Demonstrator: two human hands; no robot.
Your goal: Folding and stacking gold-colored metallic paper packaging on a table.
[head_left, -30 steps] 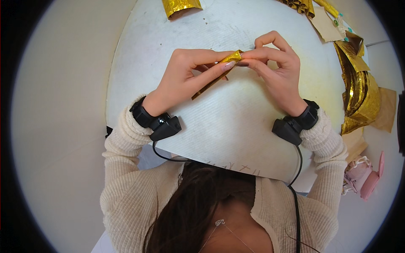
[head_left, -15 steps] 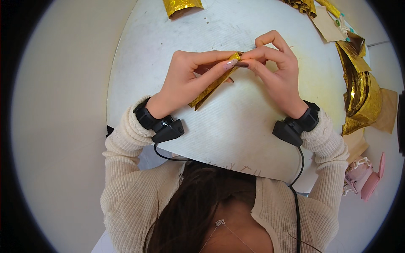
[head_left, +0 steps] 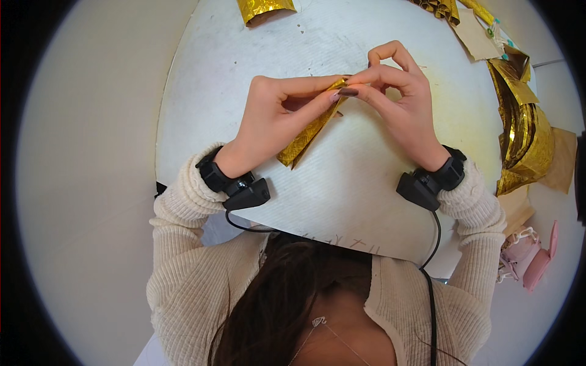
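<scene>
Between my hands, above the white table (head_left: 256,49), is a narrow folded strip of gold foil paper (head_left: 305,137), slanting from upper right to lower left. My left hand (head_left: 268,119) pinches it near its upper end, thumb on the near face and fingers behind. My right hand (head_left: 400,100) grips the upper tip between thumb and index finger, its other fingers curled. At the lower end the strip's folded layers stand slightly apart. The fingertips partly cover the upper tip.
A curved gold foil sheet (head_left: 265,9) lies at the far edge. Along the right sits a stack of gold foil papers (head_left: 528,137), with brown paper (head_left: 476,36) and rolled gold pieces (head_left: 436,7) farther back. A pink bag (head_left: 528,259) is at lower right. Cables hang from both wrists.
The folded strip has shifted slightly down at its lower end, showing more of its face. My right thumb now overlaps the strip's tip near my left thumb.
</scene>
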